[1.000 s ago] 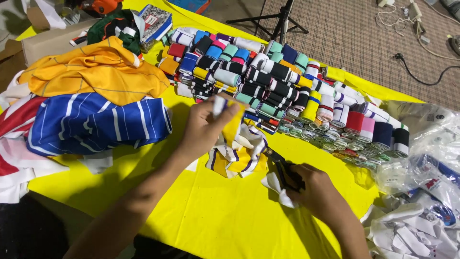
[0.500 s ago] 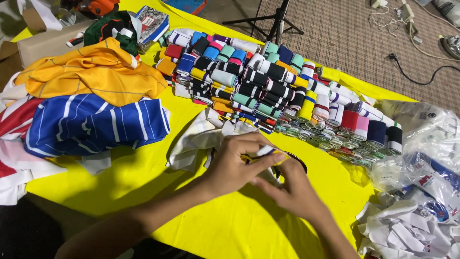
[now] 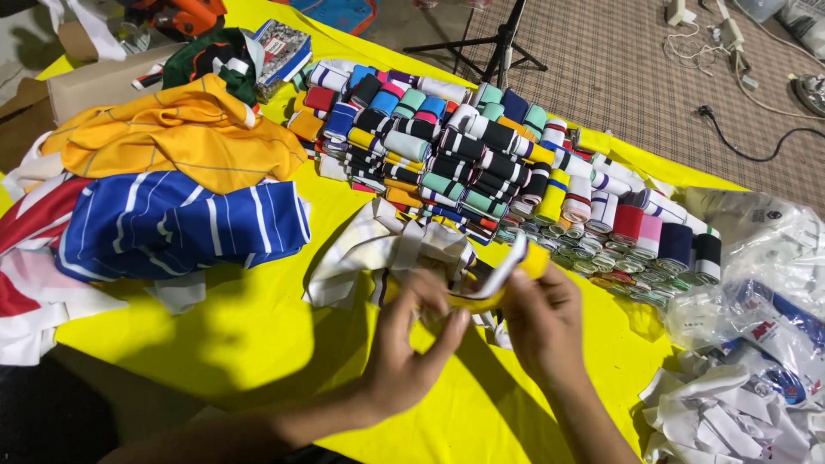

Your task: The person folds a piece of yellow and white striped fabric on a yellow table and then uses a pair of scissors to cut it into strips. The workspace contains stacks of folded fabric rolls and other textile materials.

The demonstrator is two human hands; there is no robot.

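While your left hand (image 3: 412, 344) and right hand (image 3: 541, 322) each keep a closed grip on the yellow striped band (image 3: 498, 288), it hangs just above the yellow desk (image 3: 258, 344), near the rolled bands (image 3: 481, 163).

light: bright, from overhead, strong on the yellow tablecloth (image 3: 258, 335)
shadows: soft dark patches beside the blue striped shirt (image 3: 180, 223), under the arms
glare: sheen on plastic bags (image 3: 765, 283)
blur: slight at hands
edges: mild wide-angle bend
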